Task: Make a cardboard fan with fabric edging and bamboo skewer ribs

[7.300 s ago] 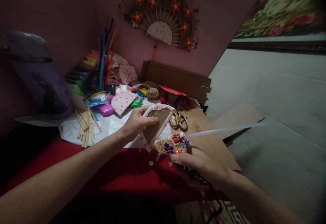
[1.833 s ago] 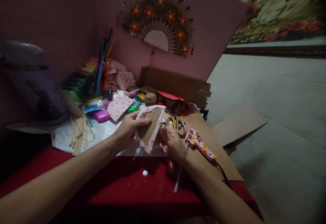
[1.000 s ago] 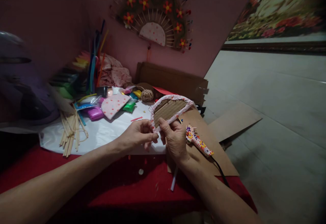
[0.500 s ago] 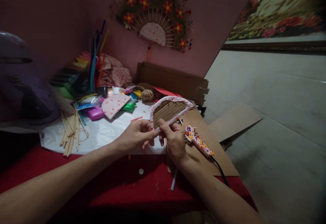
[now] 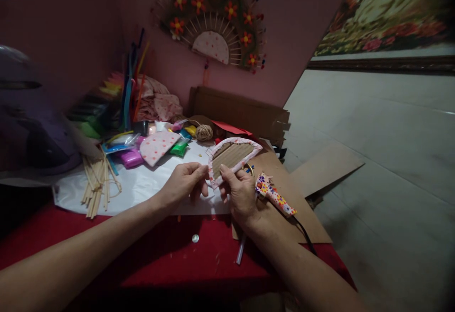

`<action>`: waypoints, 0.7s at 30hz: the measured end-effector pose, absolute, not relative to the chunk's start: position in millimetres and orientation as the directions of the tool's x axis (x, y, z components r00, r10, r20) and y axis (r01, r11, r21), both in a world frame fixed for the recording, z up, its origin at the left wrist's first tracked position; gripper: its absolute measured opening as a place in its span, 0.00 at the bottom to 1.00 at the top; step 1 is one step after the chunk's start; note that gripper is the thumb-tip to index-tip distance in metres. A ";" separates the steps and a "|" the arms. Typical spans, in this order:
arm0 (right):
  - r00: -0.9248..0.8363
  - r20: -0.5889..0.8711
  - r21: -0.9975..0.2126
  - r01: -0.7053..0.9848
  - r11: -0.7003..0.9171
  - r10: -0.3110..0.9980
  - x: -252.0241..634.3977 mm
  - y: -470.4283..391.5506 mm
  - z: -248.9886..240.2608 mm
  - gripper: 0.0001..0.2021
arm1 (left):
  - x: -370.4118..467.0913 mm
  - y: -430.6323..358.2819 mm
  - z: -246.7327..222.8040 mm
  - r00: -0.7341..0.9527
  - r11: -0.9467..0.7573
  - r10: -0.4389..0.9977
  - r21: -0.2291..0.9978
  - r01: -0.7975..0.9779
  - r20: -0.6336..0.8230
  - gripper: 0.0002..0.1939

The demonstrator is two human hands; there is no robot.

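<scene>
My right hand [image 5: 241,193] grips a cardboard half-circle [image 5: 234,156] by its straight lower edge, the thumb on the bare brown face. Pink-and-white spotted fabric is folded over the rim all round. Close by the left corner of this piece is my left hand [image 5: 186,182], thumb and forefinger pinched together; whether anything is between them I cannot make out. Another spotted fabric half-circle [image 5: 159,147] lies beyond my left hand, spotted side up. To the right of my right hand, a flower-patterned glue gun [image 5: 275,194] rests on a cardboard sheet [image 5: 314,222].
Thin wooden sticks [image 5: 95,186] lie at the left on white plastic sheeting [image 5: 142,193]. Behind are coloured packets [image 5: 131,158] and a twine ball [image 5: 204,132]. A clear glue stick [image 5: 241,250] lies on the red cloth [image 5: 159,255]. A decorated fan [image 5: 213,23] hangs at the back.
My left hand has come slightly away from the half-circle's corner, moving left. The half-circle has tilted a little in my right hand, which still holds its lower edge.
</scene>
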State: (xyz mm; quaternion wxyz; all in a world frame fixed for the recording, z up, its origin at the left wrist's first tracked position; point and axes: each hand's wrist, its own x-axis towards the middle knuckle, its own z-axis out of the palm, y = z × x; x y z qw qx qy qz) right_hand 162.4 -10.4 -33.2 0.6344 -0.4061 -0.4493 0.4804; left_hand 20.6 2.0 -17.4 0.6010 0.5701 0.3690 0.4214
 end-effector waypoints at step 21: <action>0.134 0.107 -0.925 -0.350 0.148 0.985 156.9 -16.2 -26.1 0.15 | 33.6 -5.8 -26.8 0.396 -0.047 0.917 0.998 -0.030 0.055 0.19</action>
